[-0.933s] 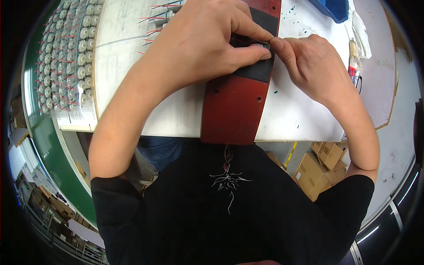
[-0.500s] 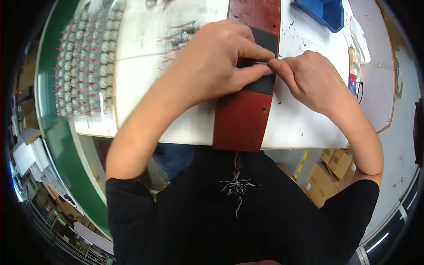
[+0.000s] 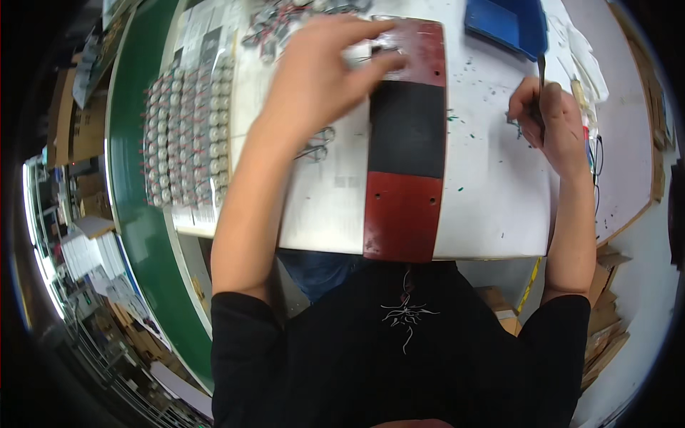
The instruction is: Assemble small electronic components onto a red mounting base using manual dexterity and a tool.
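Note:
A long red board with a black middle band lies lengthwise before me. Over its far end reaches my left hand, blurred, thumb and forefinger apart. Near those fingertips is a small dark part with thin wires; its kind is too blurred to tell. To the right of the board, my right hand is closed round a thin dark metal tool that points away from me. Beside the left wrist lie a few small parts with wire leads.
At left stand rows of round grey parts with red leads. A heap of wired parts lies at the back. A blue bin is at the far right, near a white cloth. Green scraps dot the white tabletop.
My hands have parted from over the black band: the left went toward the board's far end, the right moved right and now shows the metal tool. The view has shifted.

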Demonstrator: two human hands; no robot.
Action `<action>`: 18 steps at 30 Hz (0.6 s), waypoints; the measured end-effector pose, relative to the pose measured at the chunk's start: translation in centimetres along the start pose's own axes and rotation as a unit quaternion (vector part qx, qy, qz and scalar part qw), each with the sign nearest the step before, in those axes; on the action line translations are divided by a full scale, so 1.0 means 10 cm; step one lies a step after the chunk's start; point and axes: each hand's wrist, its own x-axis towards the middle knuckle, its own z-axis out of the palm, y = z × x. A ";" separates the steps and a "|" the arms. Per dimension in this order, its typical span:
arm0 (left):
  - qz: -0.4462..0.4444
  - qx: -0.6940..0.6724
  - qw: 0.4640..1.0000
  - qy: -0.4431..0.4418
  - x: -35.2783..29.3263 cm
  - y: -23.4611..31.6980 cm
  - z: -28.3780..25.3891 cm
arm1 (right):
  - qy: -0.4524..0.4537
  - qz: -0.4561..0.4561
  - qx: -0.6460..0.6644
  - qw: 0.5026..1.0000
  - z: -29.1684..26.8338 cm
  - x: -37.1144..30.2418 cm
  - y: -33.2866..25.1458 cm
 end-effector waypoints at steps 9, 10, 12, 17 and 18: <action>-0.170 0.273 0.947 0.013 -0.09 -0.63 -0.30 | 0.035 0.012 -0.349 0.936 -0.13 -0.08 -0.26; -0.167 0.270 0.948 0.010 -0.08 -0.65 -0.30 | 0.037 0.016 -0.349 0.936 -0.13 -0.09 -0.25; -0.164 0.290 0.943 0.003 -0.07 -0.69 -0.31 | 0.018 -0.020 -0.394 0.919 -0.12 -0.10 -0.20; -0.091 0.173 0.980 0.048 -0.16 -0.23 -0.41 | 0.034 -0.002 -0.418 0.908 0.02 -0.04 0.00; -0.042 0.132 0.990 0.013 -0.20 -0.05 -0.39 | 0.033 0.003 -0.421 0.906 0.02 -0.05 0.04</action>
